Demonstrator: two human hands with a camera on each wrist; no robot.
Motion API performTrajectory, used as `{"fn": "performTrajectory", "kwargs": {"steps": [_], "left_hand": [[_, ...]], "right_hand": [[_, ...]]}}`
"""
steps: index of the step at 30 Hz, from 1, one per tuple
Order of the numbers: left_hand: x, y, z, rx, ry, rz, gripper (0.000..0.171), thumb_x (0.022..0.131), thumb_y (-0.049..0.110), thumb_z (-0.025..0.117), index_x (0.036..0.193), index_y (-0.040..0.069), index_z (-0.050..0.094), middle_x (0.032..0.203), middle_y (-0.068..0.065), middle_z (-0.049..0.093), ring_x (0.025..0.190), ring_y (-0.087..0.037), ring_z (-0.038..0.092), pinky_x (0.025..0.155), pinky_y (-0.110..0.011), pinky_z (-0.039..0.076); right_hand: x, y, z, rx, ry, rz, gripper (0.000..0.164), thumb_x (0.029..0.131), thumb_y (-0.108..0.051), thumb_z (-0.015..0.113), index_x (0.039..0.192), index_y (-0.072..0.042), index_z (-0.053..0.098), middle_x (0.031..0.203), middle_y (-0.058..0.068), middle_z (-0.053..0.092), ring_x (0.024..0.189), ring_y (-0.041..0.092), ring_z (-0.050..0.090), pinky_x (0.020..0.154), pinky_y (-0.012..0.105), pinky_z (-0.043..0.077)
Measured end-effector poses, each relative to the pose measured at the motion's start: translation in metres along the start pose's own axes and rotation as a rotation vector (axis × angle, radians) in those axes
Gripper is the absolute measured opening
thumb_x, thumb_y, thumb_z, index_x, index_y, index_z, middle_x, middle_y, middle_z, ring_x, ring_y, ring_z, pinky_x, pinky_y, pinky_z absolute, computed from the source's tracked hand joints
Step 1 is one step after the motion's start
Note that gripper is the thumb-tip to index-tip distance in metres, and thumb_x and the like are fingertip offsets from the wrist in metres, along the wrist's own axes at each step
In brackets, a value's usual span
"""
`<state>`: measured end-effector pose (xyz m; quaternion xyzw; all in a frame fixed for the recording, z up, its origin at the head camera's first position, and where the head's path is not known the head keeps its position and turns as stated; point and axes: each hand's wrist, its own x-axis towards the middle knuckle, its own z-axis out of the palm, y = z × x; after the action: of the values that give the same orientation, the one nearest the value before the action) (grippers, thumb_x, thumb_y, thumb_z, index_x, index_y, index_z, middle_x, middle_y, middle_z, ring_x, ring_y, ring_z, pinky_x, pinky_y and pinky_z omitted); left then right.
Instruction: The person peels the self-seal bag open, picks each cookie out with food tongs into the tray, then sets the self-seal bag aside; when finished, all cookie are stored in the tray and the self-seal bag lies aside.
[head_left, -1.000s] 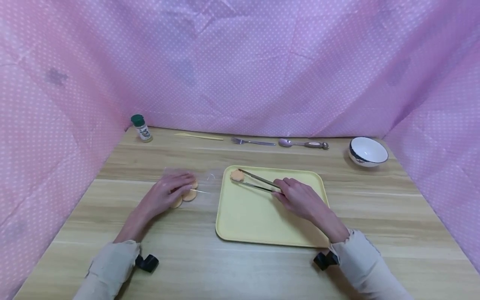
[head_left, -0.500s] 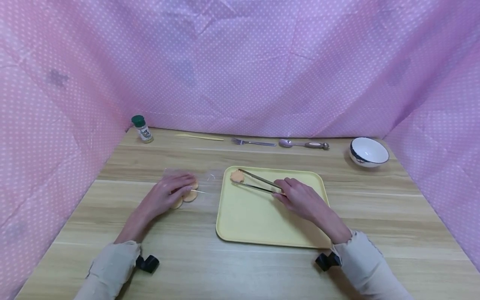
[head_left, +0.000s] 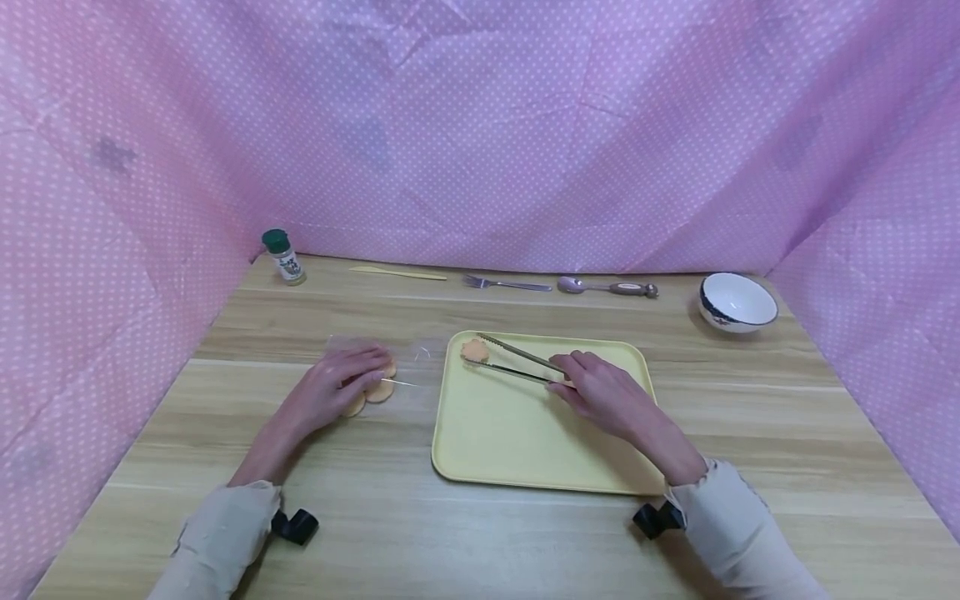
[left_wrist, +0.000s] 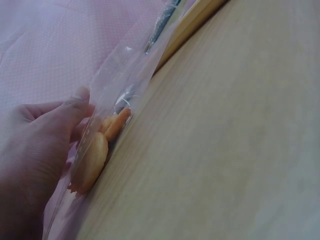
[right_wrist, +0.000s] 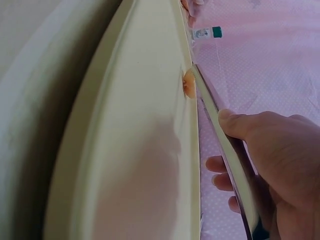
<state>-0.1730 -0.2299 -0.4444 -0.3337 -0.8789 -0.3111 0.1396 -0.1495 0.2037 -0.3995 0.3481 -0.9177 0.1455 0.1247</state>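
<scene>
My left hand pinches the edge of a clear plastic bag that lies on the table left of the tray. Several round biscuits are inside it, partly covered by my fingers; the left wrist view shows thumb and fingers at the bag's edge. My right hand holds metal tongs over the pale yellow tray. A flower-edged biscuit rests in the tray's far left corner, between the two tong tips. The upper tip looks slightly apart from it.
Along the table's back lie a pale knife, a fork and a spoon with a brown handle. A green-capped shaker stands at the back left, a white bowl at the back right. Pink dotted cloth hangs behind.
The upper arm of the tongs has lifted slightly away from the biscuit, so the tips are wider apart. The biscuit stays in the tray corner; my left hand keeps its place.
</scene>
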Motion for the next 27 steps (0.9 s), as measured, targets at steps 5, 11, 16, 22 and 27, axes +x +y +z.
{"fn": "performTrajectory", "kwargs": {"steps": [5,11,16,22,27], "left_hand": [[0.000,0.001,-0.001,-0.002,-0.007,-0.012,0.031,0.095,0.005,0.073,0.126,0.004,0.074,0.133,-0.015,0.068,0.128,-0.039,0.059,0.108,-0.060,0.042],[0.001,0.002,-0.001,-0.001,-0.011,-0.023,0.030,0.096,0.006,0.073,0.126,0.004,0.074,0.134,-0.015,0.068,0.128,-0.039,0.059,0.108,-0.060,0.043],[0.002,0.002,-0.001,0.006,-0.005,-0.015,0.031,0.095,0.006,0.073,0.126,0.003,0.074,0.133,-0.015,0.068,0.128,-0.038,0.059,0.108,-0.060,0.043],[0.002,0.000,-0.001,0.007,0.000,0.002,0.031,0.095,0.004,0.074,0.125,0.003,0.074,0.131,-0.015,0.069,0.127,-0.039,0.060,0.107,-0.060,0.043],[0.002,-0.001,0.000,0.003,0.003,0.012,0.030,0.094,0.003,0.074,0.124,0.003,0.075,0.131,-0.015,0.069,0.126,-0.039,0.060,0.107,-0.060,0.044]], "right_hand": [[0.000,0.000,-0.001,0.010,-0.011,0.001,0.035,0.095,-0.016,0.078,0.122,0.002,0.065,0.094,0.011,0.068,0.082,0.025,0.068,0.066,0.042,0.059],[0.002,-0.006,0.000,0.044,-0.007,-0.034,0.035,0.095,-0.016,0.078,0.122,0.002,0.065,0.096,0.011,0.068,0.085,0.023,0.068,0.068,0.041,0.059],[0.004,-0.011,0.000,0.031,-0.008,-0.066,0.035,0.095,-0.017,0.078,0.122,0.002,0.065,0.098,0.011,0.068,0.081,0.021,0.064,0.065,0.038,0.057],[0.009,-0.019,0.001,0.031,-0.018,-0.110,0.035,0.095,-0.019,0.078,0.122,0.001,0.066,0.095,0.007,0.066,0.076,0.018,0.059,0.062,0.033,0.055],[0.014,-0.026,0.004,0.032,-0.033,-0.133,0.033,0.096,-0.018,0.077,0.121,0.000,0.066,0.092,0.005,0.064,0.076,0.016,0.057,0.062,0.031,0.054]]}}
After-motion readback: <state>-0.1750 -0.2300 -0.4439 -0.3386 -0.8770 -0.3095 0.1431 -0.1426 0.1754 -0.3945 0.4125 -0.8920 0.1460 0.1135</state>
